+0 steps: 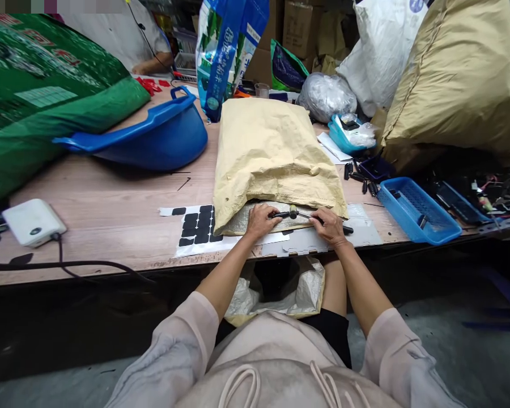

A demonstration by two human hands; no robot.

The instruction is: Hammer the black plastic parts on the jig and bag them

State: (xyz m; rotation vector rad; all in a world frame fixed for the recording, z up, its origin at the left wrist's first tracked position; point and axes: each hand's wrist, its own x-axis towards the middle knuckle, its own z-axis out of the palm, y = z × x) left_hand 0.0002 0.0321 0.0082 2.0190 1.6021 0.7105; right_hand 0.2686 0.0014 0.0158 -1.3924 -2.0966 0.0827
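Observation:
Just above the table's front edge, my left hand is closed on a small black part. At that part's right end is a short round olive-coloured piece. My right hand grips a screwdriver whose black handle sticks out to the right. Its thin metal shaft points left and meets the small part; the exact contact is too small to make out. Behind both hands lies a large tan woven sack, its mouth facing me and showing a silvery lining. Under my left forearm is a white sheet with black stickers.
A blue basin and a white box with a cable stand left. To the right are a blue basket and several loose black parts. An open lined sack is at my lap. Another person's arm rests at the back.

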